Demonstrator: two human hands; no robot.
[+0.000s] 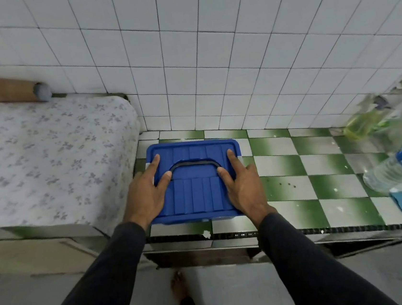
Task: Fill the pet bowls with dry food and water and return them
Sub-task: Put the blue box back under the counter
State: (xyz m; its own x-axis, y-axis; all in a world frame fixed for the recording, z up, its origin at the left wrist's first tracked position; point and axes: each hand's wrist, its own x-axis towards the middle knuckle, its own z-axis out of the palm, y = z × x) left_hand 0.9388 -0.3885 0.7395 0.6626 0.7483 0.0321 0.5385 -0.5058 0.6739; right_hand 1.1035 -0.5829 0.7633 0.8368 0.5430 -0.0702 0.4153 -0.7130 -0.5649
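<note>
- Dark sleeves (104, 283) reaching forward.
- Left hand (145, 196) and right hand (242, 187) flat, fingers straight, pressing blue lid (194, 193).
- Blue container on green-white checkered counter (321, 163), beside floral cloth (45, 157).
- Water bottle (401, 164) far right.

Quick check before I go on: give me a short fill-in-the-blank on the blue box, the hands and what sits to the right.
1. Both hands rest on the box's ____ lid.
2. The left hand and right hand lie either side of the lid's dark ____.
3. The box stands on a green-and-white ____ counter.
4. A clear ____ with a blue label stands to the right.

Missing words: blue; handle; tiled; bottle
</note>
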